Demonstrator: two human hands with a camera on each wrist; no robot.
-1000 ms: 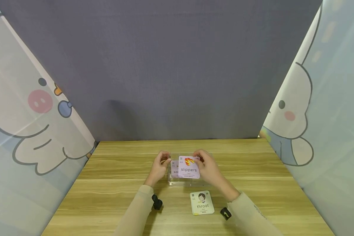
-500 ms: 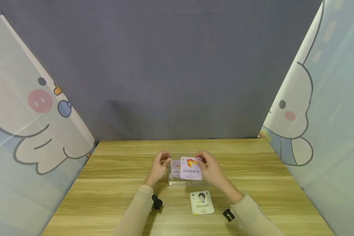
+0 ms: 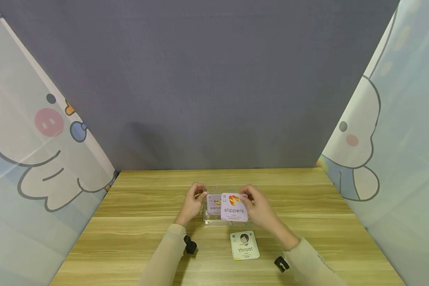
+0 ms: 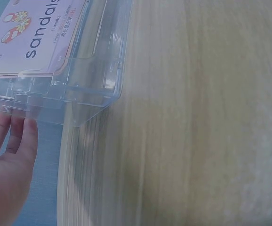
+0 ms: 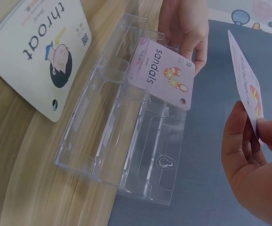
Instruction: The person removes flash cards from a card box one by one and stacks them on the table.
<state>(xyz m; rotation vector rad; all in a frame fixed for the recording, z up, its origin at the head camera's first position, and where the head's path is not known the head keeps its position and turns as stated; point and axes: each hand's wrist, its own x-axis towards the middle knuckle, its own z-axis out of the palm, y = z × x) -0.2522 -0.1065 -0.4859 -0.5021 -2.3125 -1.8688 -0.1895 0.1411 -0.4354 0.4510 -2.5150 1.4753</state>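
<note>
Head view: the right hand (image 3: 259, 206) pinches the slippers card (image 3: 234, 212) by its upper right corner, in front of a clear rack (image 3: 216, 223). Left wrist: the left hand (image 4: 8, 172) grips the rack's end, near the sandals card (image 4: 36, 40). Right wrist: the slippers card is apart from the rack, likely light, stiff and smooth; edge holds should suit.

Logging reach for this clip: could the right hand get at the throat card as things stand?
Probably: nothing covers the throat card, though the right hand pinches the slippers card and may need to release it first.
</note>
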